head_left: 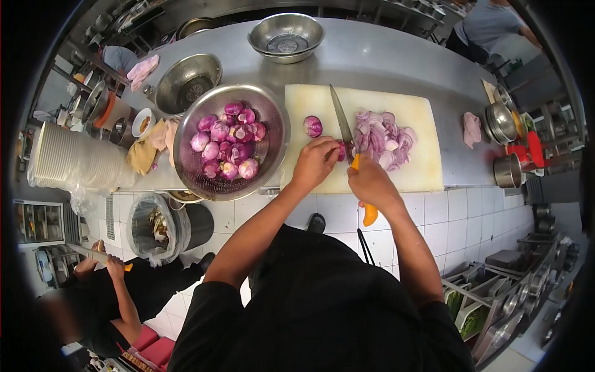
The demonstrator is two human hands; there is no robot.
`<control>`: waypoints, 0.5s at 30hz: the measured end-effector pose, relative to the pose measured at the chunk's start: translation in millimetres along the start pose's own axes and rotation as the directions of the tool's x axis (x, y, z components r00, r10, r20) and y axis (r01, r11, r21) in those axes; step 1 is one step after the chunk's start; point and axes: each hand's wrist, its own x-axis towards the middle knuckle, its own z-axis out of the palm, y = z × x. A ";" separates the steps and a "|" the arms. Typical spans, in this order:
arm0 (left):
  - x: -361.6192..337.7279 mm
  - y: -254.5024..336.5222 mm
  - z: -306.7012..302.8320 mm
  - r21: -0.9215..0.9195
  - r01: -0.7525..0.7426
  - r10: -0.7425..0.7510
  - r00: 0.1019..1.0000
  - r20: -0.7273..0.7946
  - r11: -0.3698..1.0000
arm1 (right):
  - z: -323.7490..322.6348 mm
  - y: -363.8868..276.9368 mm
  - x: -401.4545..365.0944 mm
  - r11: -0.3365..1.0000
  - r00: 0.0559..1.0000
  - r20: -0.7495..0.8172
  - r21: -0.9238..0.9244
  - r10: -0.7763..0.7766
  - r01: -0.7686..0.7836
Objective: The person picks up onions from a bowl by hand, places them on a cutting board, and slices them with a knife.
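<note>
My right hand (pixel 370 181) is wrapped round the yellow handle of a knife (pixel 341 115), whose blade points away across the white cutting board (pixel 424 146). Close to the blade's left side, my left hand (pixel 319 160) has its fingers closed on a piece of red onion (pixel 341 150). Sliced onion (pixel 387 137) lies heaped to the right of the blade. One purple onion (pixel 312 126) rests on the board above my left hand. Left of the board, a large steel bowl (pixel 279 133) holds several peeled onions (pixel 220 131).
Empty steel bowls (pixel 286 35) stand at the table's far side. Stacked plastic containers (pixel 59 155) are at the left, above a lined bin (pixel 152 226). A co-worker (pixel 124 291) holds a knife at lower left. Metal pots (pixel 508 170) and a pink cloth (pixel 471 129) lie right.
</note>
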 end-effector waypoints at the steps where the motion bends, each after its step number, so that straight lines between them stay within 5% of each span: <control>1: 0.5 -0.7 -0.3 0.009 -0.020 0.020 1.000 -0.004 1.000 | 5.2 2.1 1.1 1.000 1.000 -0.016 0.014 -0.009 0.010; 4: -0.6 1.1 -0.2 -0.003 0.026 -0.026 1.000 0.013 1.000 | 63.7 71.4 50.6 0.891 0.843 -0.323 -0.305 -0.430 0.338; 5: 0.4 1.9 -1.0 -0.010 0.055 -0.055 0.998 0.022 0.998 | 51.8 52.6 41.9 0.971 0.959 -0.193 -0.160 -0.208 0.178; 8: 0.1 -2.8 1.8 0.036 0.018 -0.019 1.000 0.025 0.999 | 22.3 20.5 19.5 0.986 0.997 -0.027 0.147 0.078 -0.073; 11: -0.1 -3.1 2.5 0.022 0.037 -0.038 0.999 0.026 0.999 | 28.9 68.9 40.1 0.998 0.989 -0.135 -0.039 -0.063 0.058; 14: 6.7 5.1 3.8 0.136 -0.185 0.196 0.978 -0.069 0.973 | 13.4 67.3 26.1 1.000 0.990 -0.141 0.019 0.017 -0.015; 15: 13.2 3.2 1.5 0.153 -0.268 0.260 0.963 0.068 0.951 | 17.4 82.3 31.9 0.998 0.979 -0.197 -0.035 -0.052 0.046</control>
